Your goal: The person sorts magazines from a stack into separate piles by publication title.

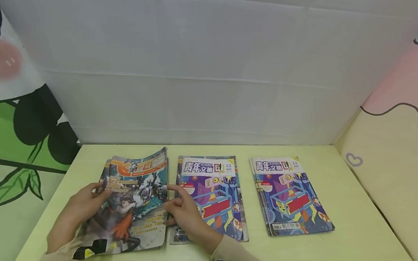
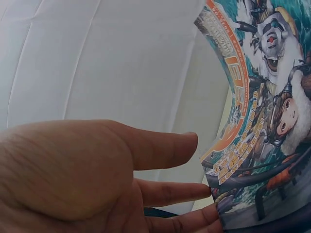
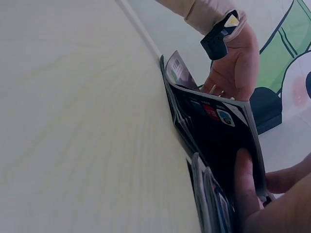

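Note:
A comic-style magazine (image 1: 141,209), with an orange title and a figure in orange on its cover, is raised off a matching pile at the left of the table. My right hand (image 1: 189,216) pinches its right edge; in the right wrist view a finger (image 3: 244,179) lies against the dark back cover. At the opposite edge is my left hand (image 1: 83,204). The left wrist view shows that hand's thumb (image 2: 165,149) standing straight and apart from the cover, while straight fingers (image 2: 177,191) touch the magazine's edge. The magazine's upper right corner curls upward.
Right beside it, a purple-covered magazine (image 1: 213,187) lies on larger magazines (image 1: 244,230). Farther right sits a slightly fanned stack of the same purple magazines (image 1: 291,197). The pale yellow table (image 1: 359,213) meets a white cloth wall (image 1: 229,104) at the back.

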Motion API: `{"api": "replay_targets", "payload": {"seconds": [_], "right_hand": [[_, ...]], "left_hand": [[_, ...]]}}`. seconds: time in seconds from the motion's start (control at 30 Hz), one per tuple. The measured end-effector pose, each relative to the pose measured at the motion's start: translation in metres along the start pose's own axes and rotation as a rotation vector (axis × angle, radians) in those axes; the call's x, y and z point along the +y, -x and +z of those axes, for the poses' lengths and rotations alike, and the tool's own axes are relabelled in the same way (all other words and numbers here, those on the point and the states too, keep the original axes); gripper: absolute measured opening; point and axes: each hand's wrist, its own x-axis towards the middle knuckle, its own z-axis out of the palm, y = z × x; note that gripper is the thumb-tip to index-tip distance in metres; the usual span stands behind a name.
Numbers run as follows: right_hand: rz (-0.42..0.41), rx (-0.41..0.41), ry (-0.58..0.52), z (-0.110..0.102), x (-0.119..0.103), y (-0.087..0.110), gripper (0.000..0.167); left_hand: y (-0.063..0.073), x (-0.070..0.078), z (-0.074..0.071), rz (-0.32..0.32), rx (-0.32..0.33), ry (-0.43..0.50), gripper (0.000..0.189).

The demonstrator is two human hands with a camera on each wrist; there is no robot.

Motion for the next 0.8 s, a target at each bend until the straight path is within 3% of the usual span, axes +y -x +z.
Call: {"api": "replay_targets", "payload": {"seconds": [0.23, 0.5, 0.8], "right_hand": [[0.047, -0.03, -0.04, -0.002, -0.001, -0.003, 0.057], [-0.057, -0.081, 0.128, -0.004, -0.007, 0.006, 0.063], [-0.02, -0.118, 0.147, -0.005, -0.013, 0.014, 0.068]], "left_hand": [[0.003, -0.004, -0.002, -0.009, -0.005, -0.01, 0.069], [0.0, -0.005, -0.001, -0.047, -0.039, 0.01, 0.076], [0.001, -0.003, -0.002, -0.053, -0.022, 0.003, 0.074]]}}
